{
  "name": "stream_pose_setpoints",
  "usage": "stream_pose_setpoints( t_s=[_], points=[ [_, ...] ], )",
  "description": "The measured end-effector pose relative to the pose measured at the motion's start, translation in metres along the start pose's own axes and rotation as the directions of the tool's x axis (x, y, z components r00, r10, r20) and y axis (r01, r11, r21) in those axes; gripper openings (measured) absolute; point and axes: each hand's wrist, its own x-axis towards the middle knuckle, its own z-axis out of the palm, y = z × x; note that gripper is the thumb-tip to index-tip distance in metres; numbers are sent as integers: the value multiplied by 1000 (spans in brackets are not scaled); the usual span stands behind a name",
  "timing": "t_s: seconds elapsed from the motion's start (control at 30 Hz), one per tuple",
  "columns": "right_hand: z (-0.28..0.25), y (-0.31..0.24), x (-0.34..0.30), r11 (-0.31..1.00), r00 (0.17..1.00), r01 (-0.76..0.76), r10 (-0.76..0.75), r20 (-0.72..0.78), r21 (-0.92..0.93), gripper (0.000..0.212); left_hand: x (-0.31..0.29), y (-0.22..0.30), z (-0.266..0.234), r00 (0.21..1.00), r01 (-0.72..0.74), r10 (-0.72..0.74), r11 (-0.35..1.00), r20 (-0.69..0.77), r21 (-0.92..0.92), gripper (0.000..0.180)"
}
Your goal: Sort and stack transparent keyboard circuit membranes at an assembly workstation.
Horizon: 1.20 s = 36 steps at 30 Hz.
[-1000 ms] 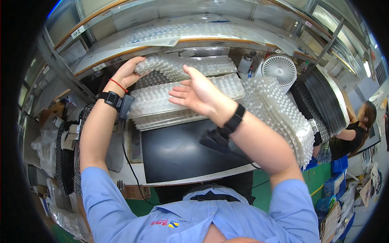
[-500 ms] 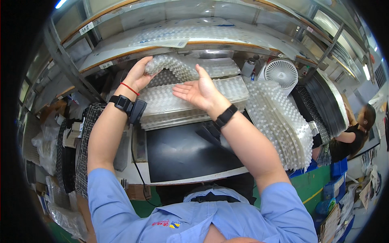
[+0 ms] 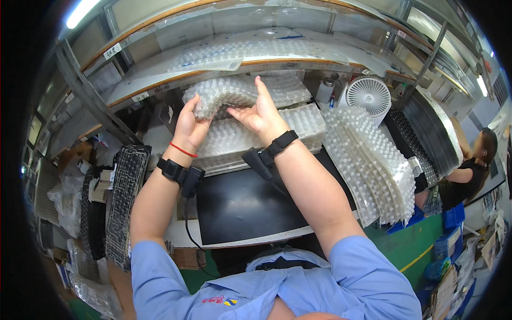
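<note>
A clear plastic sheet with rows of round pale dots point(image 3: 216, 89) is bent up in a curl at the back of the bench. My left hand point(image 3: 191, 128) is closed on its left end, thumb at the near edge. At the sheet's near side is my right hand point(image 3: 261, 116), thumb up and apart, fingers stretched leftward by the underside of the curl; their tips are partly hidden. Below both hands lies a stack of similar dotted sheets point(image 3: 298, 121). A black mat point(image 3: 245, 208) covers the bench in front of it.
More dotted sheets point(image 3: 368, 165) lie fanned at the right, beside a white fan point(image 3: 368, 97) and a small bottle point(image 3: 325, 89). A shelf point(image 3: 144, 72) runs above the bench. Black textured sheets point(image 3: 127, 208) stand at the left. Another person point(image 3: 458, 184) works at far right.
My left hand has moved down and toward me with the sheet's end, widening the curl. My right hand has risen slightly, and its fingers have come to the curl's underside.
</note>
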Motion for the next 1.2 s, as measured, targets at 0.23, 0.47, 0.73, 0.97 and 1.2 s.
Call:
stream_pose_setpoints(
  t_s=[0.23,0.47,0.73,0.97,1.2],
  points=[
    [-8,-4,6,996,998,-15,10,61,90,71,5,-18,22,999,-46,46,997,-13,-54,35],
    [-9,-8,2,998,1000,1,0,7,-59,56,-27,-30,16,992,-121,120,991,-27,-54,33],
    [-12,3,9,949,959,277,-283,-25,-151,37,-53,-33,15,986,-163,165,978,-3,127,39],
    [-20,11,21,673,722,686,-678,141,-277,65,-62,-15,35,999,32,-33,999,26,16,45],
    [-16,11,-2,727,755,639,-656,20,-251,67,-45,-34,10,998,47,-49,996,26,80,28]
  ],
)
